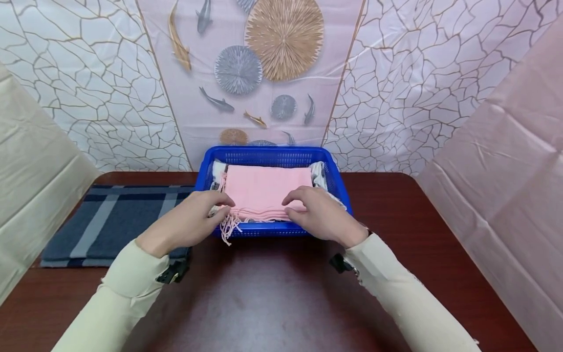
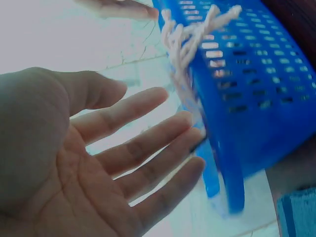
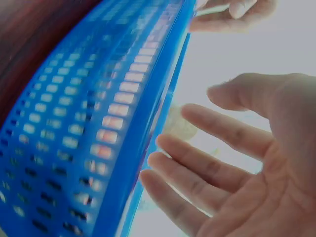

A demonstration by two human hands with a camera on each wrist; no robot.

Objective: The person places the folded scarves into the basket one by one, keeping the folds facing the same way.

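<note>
A folded pink fringed scarf (image 1: 269, 188) lies on top of other cloth inside a blue plastic basket (image 1: 264, 155). Its tassels (image 1: 229, 226) hang over the basket's front left rim, and in the left wrist view the pale tassels (image 2: 185, 42) show against the perforated wall. My left hand (image 1: 193, 218) is over the scarf's left front corner, with fingers spread and nothing in them. Over the right part of the scarf is my right hand (image 1: 323, 213), its fingers (image 3: 197, 170) loosely extended and holding nothing. Whether any fingertip touches the scarf I cannot tell.
A folded dark blue cloth with grey stripes (image 1: 127, 220) lies on the brown table (image 1: 396, 244), left of the basket. White patterned cloth (image 1: 319, 175) shows under the scarf's right edge. Patterned fabric (image 1: 396, 88) hangs behind the table, with plain fabric at both sides.
</note>
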